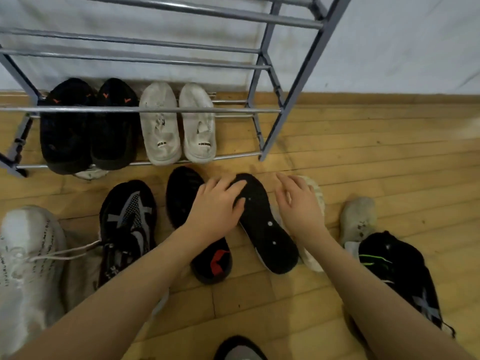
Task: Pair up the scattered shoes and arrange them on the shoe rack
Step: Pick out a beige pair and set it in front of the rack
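Head view: left hand [215,211] rests flat on overturned black shoe [262,224], right hand [298,203] open, empty; flip it beside its mate [192,219]

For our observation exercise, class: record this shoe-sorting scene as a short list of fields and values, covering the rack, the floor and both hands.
Rack: grey metal tube shoe rack
Bottom shelf: pair of black sneakers with orange marks; pair of white slip-on shoes
Left hand: fingers rest on upturned black shoe sole
Right hand: open, over dirty white shoe
Floor: wooden boards, black shoe with red lining
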Demonstrator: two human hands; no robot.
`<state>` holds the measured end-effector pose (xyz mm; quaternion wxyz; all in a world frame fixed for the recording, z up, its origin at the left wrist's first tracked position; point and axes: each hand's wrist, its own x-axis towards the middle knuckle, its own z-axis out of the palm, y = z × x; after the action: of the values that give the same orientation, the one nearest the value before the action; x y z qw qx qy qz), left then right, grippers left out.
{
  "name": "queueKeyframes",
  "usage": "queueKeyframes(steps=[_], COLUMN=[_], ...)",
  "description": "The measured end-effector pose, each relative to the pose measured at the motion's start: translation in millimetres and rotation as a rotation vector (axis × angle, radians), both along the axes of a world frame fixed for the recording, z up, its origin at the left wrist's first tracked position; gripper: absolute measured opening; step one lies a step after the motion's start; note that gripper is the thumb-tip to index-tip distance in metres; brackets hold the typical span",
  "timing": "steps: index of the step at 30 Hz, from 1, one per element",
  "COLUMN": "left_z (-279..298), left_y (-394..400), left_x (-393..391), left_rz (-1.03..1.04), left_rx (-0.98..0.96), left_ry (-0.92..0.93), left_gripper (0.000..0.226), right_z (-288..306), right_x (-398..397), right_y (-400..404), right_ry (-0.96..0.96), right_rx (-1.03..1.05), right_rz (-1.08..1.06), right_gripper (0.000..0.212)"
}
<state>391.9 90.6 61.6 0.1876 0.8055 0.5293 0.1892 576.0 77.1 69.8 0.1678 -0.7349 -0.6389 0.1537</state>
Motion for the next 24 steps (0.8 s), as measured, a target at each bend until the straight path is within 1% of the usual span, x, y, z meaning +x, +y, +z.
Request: queueKeyframes(steps=[3,4,8,13,16,20,22,24], left_z=[-9.3,-12.4,-27.6,-46.3,-59.8,-80.5,-88.1,-93.2], left_y=[-9.6,-12.3,-20.1,-11.1,2.1,11.2,12.9,16.0], left_x=[39.4,51.6,94.0,124.8,137.7,146.7,146.7,147.0], left_rz=[-0.068,-0.083,-0.175,-0.273,-0.291,-0.319,-0.311,-0.277], left_rx=[-0.094,-0.107,-0.131,-0.134,-0.106,-0.109,-0.103,-0.126], left_ry=[0.077,0.094,0.145,0.282,0.355,0.434,0.418,0.332], left_gripper=[0.044,0.044,0.042,0.048,0.052,0.055,0.055,0.052], right_z=[-11.9,-17.3,-39.3,-58.1,-67.6,-74.2,-75.3,-76.3], right_x=[29.1,36.5,67.8,95.3,97.4,101.5,100.7,97.6], right_y=[-23.6,-30.3,-50.1,-59.4,-54.1,-51.1,-51.2,-51.0], right_ry=[0.02,0.0,-0.191,-0.358,-0.371,-0.351,-0.32,-0.274], right_rx=[-0.032,-0.058,-0.199,-0.211,-0.258,-0.37,-0.325,-0.239], right_rz=[-0.098,-0.111,-0.137,-0.084,-0.123,-0.109,-0.088,-0.102], right_gripper=[0.042,0.043,0.05,0.06,0.068,0.067,0.066,0.069])
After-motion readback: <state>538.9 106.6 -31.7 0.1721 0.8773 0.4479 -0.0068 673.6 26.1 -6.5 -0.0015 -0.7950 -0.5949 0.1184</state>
